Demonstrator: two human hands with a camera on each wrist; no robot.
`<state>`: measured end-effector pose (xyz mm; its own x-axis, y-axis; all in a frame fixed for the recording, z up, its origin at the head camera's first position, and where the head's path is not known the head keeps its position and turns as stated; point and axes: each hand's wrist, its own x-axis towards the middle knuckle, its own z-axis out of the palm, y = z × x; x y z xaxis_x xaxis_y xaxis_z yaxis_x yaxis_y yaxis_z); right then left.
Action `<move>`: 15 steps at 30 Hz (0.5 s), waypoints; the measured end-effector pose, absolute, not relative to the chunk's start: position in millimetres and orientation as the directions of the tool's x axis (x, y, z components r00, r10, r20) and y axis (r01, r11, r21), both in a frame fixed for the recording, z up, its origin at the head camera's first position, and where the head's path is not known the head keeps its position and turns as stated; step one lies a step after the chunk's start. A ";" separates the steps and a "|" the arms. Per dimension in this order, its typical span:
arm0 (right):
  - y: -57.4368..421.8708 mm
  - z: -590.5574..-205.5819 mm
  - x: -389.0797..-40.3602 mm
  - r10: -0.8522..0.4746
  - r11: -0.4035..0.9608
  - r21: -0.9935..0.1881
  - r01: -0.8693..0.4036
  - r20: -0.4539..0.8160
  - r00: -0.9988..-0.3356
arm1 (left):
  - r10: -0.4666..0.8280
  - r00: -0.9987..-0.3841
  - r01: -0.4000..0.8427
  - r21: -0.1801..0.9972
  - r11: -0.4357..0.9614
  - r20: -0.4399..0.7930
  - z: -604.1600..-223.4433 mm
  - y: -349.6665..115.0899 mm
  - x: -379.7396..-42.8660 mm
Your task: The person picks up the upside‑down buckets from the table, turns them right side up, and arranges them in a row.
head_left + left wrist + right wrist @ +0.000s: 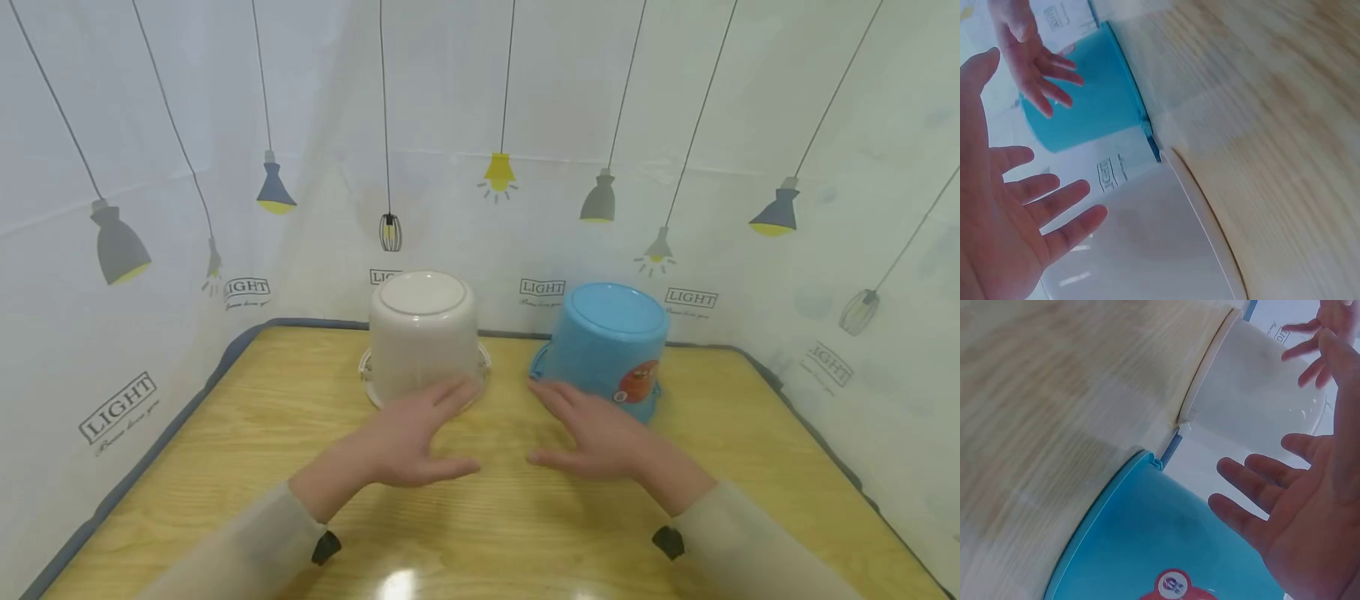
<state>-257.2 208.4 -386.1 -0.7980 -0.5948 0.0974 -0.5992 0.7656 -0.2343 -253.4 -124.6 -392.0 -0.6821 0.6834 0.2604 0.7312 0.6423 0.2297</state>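
Note:
Two buckets stand upside down near the back of the table. The white bucket (423, 342) is on the left and the blue bucket (603, 342), with a red sticker, on the right. In front of the white one, my left hand (408, 437) hovers with fingers spread and nothing held. My right hand (600, 433) hovers likewise before the blue one. Both palms face inward, with space between them. In the left wrist view the left fingers (1063, 206) overlap the white bucket's wall; whether they touch it I cannot tell.
Under the buckets lies a wood-grain table (480, 517) with a dark blue edge strip. A white sheet (450, 100) printed with hanging lamps rises around its back and sides. A dark piece (326, 547) shows at each cuff.

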 end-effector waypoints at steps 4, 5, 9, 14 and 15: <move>197.7 -382.3 -265.6 -0.560 0.781 -0.300 -0.547 0.049 -0.827 | 0.638 -0.728 0.685 0.286 0.670 0.250 -391.0 -137.9 -251.5; 194.6 -381.4 -267.7 -0.554 0.785 -0.311 -0.537 0.038 -0.832 | 0.628 -0.738 0.675 0.296 0.676 0.247 -391.0 -141.4 -250.7; 181.8 -379.3 -277.1 -0.533 0.798 -0.332 -0.503 0.001 -0.846 | 0.595 -0.767 0.641 0.313 0.701 0.240 -391.8 -155.6 -248.0; 169.7 -381.6 -289.5 -0.516 0.809 -0.347 -0.474 -0.033 -0.856 | 0.554 -0.804 0.594 0.321 0.737 0.217 -393.6 -172.9 -247.0; 167.7 -382.5 -292.2 -0.514 0.810 -0.351 -0.470 -0.039 -0.857 | 0.545 -0.811 0.585 0.322 0.745 0.211 -394.1 -176.9 -247.4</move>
